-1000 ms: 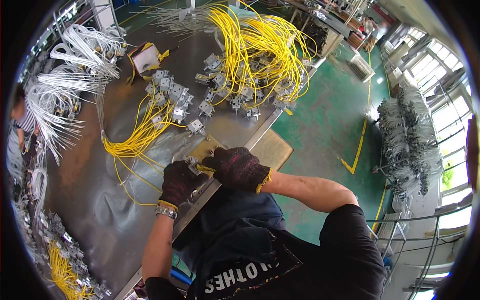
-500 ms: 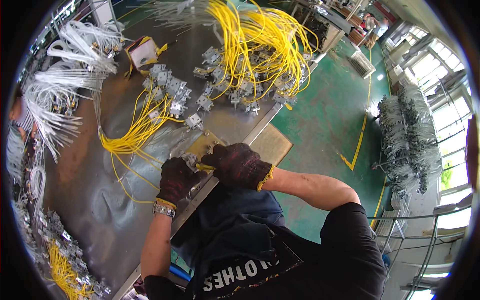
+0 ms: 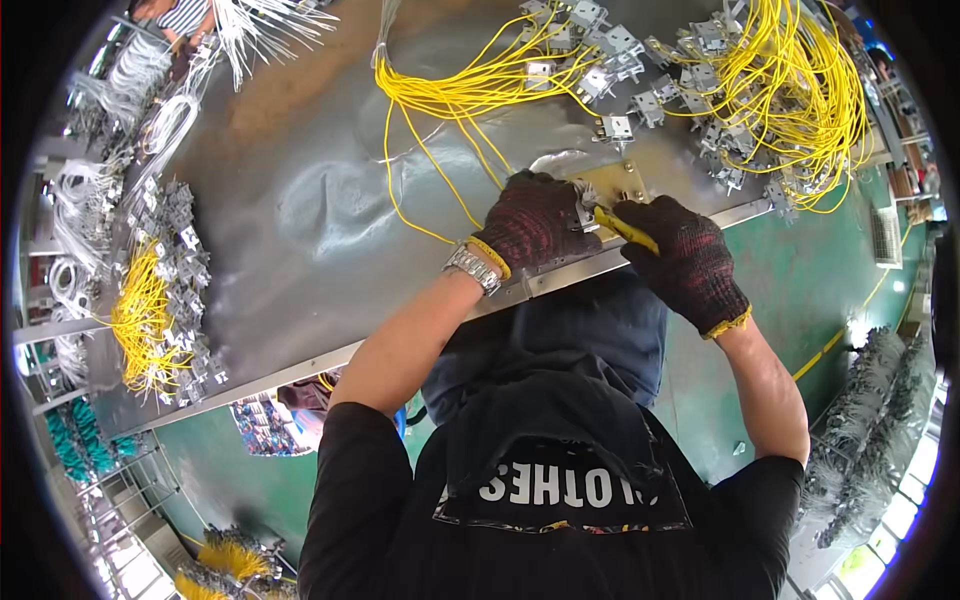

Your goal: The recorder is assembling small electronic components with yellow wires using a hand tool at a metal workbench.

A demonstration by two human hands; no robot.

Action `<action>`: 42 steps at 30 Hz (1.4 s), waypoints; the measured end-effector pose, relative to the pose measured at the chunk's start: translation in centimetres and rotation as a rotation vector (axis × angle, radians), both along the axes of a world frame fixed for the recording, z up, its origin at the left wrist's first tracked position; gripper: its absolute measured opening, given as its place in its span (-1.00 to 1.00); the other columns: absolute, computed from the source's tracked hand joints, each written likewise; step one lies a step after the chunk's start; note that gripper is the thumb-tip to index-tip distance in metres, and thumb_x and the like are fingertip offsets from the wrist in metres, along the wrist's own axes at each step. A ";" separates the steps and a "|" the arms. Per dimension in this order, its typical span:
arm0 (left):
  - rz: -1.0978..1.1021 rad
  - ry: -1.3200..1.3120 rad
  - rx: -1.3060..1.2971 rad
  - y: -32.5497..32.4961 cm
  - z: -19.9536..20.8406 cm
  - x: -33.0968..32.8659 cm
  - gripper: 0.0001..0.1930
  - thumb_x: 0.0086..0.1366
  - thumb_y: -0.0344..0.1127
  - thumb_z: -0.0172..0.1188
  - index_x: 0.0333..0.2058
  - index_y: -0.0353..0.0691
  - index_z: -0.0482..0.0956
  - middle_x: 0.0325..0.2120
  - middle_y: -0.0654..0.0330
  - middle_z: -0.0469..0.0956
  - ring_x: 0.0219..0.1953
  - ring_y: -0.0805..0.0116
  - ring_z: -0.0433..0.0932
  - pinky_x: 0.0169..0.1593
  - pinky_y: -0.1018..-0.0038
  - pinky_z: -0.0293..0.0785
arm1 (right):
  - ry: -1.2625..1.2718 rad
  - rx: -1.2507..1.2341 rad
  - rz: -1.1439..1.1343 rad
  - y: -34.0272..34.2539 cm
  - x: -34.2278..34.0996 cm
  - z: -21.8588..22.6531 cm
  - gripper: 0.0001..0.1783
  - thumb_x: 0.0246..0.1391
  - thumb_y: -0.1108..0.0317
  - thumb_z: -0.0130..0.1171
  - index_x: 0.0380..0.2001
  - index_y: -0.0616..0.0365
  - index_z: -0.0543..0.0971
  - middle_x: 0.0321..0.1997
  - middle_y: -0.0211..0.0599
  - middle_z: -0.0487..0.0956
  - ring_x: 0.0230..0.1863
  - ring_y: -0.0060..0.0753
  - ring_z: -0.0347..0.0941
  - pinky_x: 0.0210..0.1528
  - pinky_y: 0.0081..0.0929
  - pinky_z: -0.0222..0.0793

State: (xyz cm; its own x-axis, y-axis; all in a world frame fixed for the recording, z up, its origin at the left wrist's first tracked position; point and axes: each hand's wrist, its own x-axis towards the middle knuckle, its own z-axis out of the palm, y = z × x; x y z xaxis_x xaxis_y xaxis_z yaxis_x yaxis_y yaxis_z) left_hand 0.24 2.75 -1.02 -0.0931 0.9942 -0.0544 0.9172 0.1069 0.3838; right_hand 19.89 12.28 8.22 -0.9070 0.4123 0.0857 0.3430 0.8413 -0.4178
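Observation:
My left hand, in a dark red-and-black knit glove, is closed on a small silvery metal housing at the table's near edge. Yellow wires run from under that glove back to a bundle. My right hand, gloved alike, grips a yellow-handled tool whose end points at the housing; whether its tip touches cannot be made out. Just beyond the hands lies a brass-coloured plate with small studs. The yellow wire bundle lies farther off, ending in similar housings.
A larger heap of yellow wires with housings covers the table's far right. More yellow wires and housings lie at the left end. White wire bundles hang on a left rack. A person stands at the far left.
The view has swung, so table and hands appear farther right. Both hands stay at the plate by the edge. The right hand sits slightly farther from the left, showing more of the yellow tool.

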 end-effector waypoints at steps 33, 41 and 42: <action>-0.012 -0.111 0.191 -1.5 1.2 0.3 -0.30 -0.04 0.12 0.47 0.06 -0.05 0.54 -0.04 0.06 0.60 0.07 0.01 0.52 0.24 0.17 0.35 | 0.415 -1.590 -0.138 0.0 4.3 -8.8 -0.34 -0.17 0.12 0.44 -0.01 0.26 0.52 -0.27 -0.24 0.61 -0.38 -0.43 0.56 -0.41 -0.56 0.53; -0.087 -0.150 0.378 -1.2 -0.1 0.0 -0.37 -0.07 -0.12 0.53 -0.02 -0.17 0.53 -0.13 0.02 0.57 -0.08 -0.11 0.54 0.00 0.08 0.49 | 0.547 -2.246 -0.316 -4.2 5.7 -14.0 -0.40 0.09 0.08 0.22 0.02 0.40 0.48 -0.43 -0.11 0.56 -0.55 -0.24 0.54 -0.48 -0.40 0.56; -0.088 -0.147 0.376 -1.2 -0.3 -0.1 -0.37 -0.07 -0.12 0.53 -0.02 -0.17 0.53 -0.13 0.02 0.57 -0.08 -0.11 0.54 0.00 0.08 0.49 | 0.549 -2.248 -0.313 -4.5 5.7 -13.9 -0.40 0.09 0.08 0.22 0.02 0.40 0.48 -0.43 -0.11 0.56 -0.55 -0.24 0.54 -0.48 -0.40 0.56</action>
